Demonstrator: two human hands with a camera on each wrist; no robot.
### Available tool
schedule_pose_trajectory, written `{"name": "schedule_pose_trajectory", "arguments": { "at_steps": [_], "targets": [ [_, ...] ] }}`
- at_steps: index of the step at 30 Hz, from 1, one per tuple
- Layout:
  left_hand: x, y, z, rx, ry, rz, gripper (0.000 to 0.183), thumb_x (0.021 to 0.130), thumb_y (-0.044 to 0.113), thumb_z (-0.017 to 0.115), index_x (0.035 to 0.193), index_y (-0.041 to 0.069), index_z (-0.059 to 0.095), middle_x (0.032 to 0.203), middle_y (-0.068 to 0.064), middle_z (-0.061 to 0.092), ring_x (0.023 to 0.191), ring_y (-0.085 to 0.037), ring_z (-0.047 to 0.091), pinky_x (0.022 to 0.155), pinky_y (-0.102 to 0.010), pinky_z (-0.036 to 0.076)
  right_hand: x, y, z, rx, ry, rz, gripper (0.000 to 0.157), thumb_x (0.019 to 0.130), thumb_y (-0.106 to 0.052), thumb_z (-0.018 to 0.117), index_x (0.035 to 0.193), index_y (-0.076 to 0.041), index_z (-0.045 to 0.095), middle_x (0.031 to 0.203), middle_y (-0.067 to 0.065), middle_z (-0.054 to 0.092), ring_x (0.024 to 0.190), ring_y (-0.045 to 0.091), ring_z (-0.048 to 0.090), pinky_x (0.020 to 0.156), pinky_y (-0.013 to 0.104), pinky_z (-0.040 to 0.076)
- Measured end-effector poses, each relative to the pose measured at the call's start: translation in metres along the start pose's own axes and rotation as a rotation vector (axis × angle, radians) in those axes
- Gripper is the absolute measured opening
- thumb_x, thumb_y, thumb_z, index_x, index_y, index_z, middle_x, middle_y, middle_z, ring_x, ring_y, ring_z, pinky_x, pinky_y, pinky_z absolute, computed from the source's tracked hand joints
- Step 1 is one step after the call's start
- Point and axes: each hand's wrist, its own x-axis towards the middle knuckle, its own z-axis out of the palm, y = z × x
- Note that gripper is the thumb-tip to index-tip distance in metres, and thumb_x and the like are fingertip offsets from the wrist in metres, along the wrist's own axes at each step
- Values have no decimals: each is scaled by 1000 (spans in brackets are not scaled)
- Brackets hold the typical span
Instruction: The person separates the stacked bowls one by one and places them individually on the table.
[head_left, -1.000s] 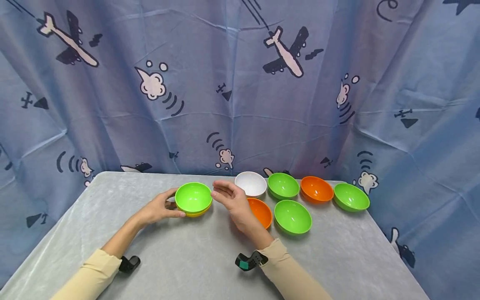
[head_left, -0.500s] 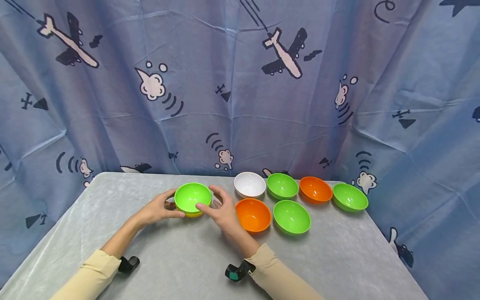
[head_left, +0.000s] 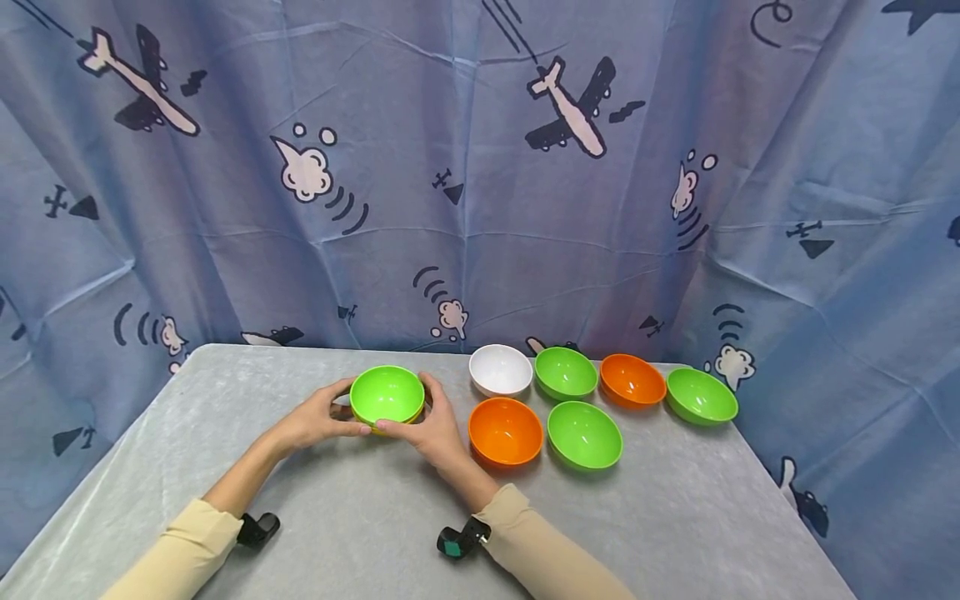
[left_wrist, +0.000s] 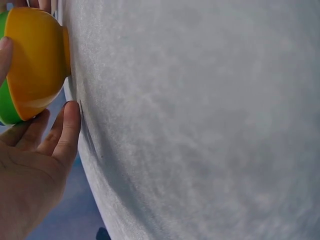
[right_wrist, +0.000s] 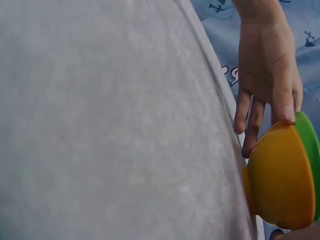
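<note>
A green bowl (head_left: 386,393) sits nested in a yellow bowl (left_wrist: 37,60), near the back of the table and left of the other bowls. My left hand (head_left: 318,417) holds this pair from the left, its thumb at the front. In the right wrist view that left thumb (right_wrist: 284,107) touches the yellow bowl close to its rim. From the right, my right hand (head_left: 435,425) grips the same two bowls, thumb across the front and fingers behind. The foot of the yellow bowl is right by the table surface in the left wrist view.
To the right stand a white bowl (head_left: 500,371), orange bowls (head_left: 506,432) (head_left: 632,381) and several green bowls (head_left: 585,435). The grey-covered table (head_left: 337,525) ends at a blue patterned curtain (head_left: 480,167).
My right hand has moved left to the nested bowls and now grips their right side, uncovering the front orange bowl. The left hand has stayed in place.
</note>
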Motion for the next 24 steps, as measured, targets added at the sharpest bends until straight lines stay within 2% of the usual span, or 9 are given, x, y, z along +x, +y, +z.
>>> {"name": "schedule_pose_trajectory", "arguments": {
  "at_steps": [5,15,24],
  "targets": [
    [0,1,0,7,0,2,89,76,30,79,146,7,28,142,-17,35,117,-37,48,92,-46,44,4,3,5,-55,2,-8,107,59,-30,90,145,-10,29,135,2,43,115,14,46,97,31,38],
    [-1,1,-1,5,-17,29,88,78,26,78,146,6,27,142,-19,34,117,-38,48,91,-46,45,8,8,12,-47,6,22,115,55,-30,92,147,-18,26,135,1,41,113,16,47,92,32,43],
    [1,0,-1,4,-6,40,85,78,25,78,145,7,29,141,-16,37,114,-35,51,90,-44,45,10,9,12,-11,11,38,108,55,-27,92,143,-16,30,129,-2,45,110,14,48,91,32,43]
  ]
}}
